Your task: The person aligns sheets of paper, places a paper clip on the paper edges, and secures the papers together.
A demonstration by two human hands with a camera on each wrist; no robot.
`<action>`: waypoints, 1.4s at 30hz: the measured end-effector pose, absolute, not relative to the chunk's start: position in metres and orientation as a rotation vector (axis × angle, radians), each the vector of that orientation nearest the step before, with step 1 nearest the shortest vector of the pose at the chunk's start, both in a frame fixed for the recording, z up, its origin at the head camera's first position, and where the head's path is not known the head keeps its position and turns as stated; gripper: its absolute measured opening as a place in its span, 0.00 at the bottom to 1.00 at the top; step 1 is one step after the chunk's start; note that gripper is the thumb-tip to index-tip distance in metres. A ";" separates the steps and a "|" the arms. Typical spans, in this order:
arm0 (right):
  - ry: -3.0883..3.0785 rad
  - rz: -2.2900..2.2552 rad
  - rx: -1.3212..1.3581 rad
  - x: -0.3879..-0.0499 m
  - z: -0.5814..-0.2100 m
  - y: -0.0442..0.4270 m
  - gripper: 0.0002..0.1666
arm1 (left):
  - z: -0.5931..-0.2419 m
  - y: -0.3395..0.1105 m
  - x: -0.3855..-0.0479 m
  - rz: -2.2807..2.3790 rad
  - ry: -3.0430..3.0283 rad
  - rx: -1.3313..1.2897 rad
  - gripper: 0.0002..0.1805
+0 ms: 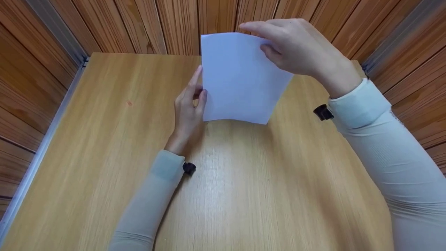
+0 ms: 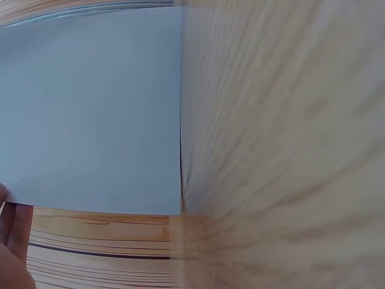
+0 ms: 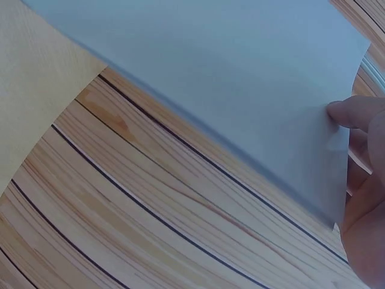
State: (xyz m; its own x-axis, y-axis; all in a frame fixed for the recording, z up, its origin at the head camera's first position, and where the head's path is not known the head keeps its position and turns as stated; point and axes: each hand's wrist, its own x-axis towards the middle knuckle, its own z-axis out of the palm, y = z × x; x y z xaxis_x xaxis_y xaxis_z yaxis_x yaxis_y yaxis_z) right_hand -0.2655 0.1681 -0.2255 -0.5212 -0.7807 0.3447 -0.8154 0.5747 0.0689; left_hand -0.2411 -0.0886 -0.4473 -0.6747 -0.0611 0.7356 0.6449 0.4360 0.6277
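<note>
White paper (image 1: 240, 80) stands nearly upright on the wooden table, slightly bowed. Its lower edge meets the tabletop in the left wrist view. At the left edge my left hand (image 1: 188, 104) holds it between thumb and fingers; only part of that hand (image 2: 13, 247) shows in the left wrist view. Higher up, my right hand (image 1: 292, 45) pinches the upper right edge, thumb on the near face and fingers behind. The paper (image 3: 240, 78) shows a rather thick long edge in the right wrist view; whether it is one sheet or several I cannot tell.
The wooden table (image 1: 209, 195) extends toward me and to both sides. Wood-plank walls (image 1: 181, 24) rise behind it and at the sides, with metal rails (image 1: 45, 129) along the corners. A small reddish mark (image 1: 129, 103) lies on the tabletop at left.
</note>
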 end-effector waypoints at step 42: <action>-2.544 0.123 1.335 -0.270 -0.239 0.122 0.35 | -0.445 -0.085 -0.240 -1.248 -2.028 -0.486 0.30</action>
State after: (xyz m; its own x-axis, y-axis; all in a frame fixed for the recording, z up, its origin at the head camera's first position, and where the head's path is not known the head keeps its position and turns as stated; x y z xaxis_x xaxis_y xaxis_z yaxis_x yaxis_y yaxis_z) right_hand -0.2701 0.1218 -0.2388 -0.5413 -0.7958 0.2715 -0.8183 0.5729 0.0477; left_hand -0.2397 -0.0849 -0.4447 -0.6870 -0.0417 0.7255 0.6287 0.4665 0.6222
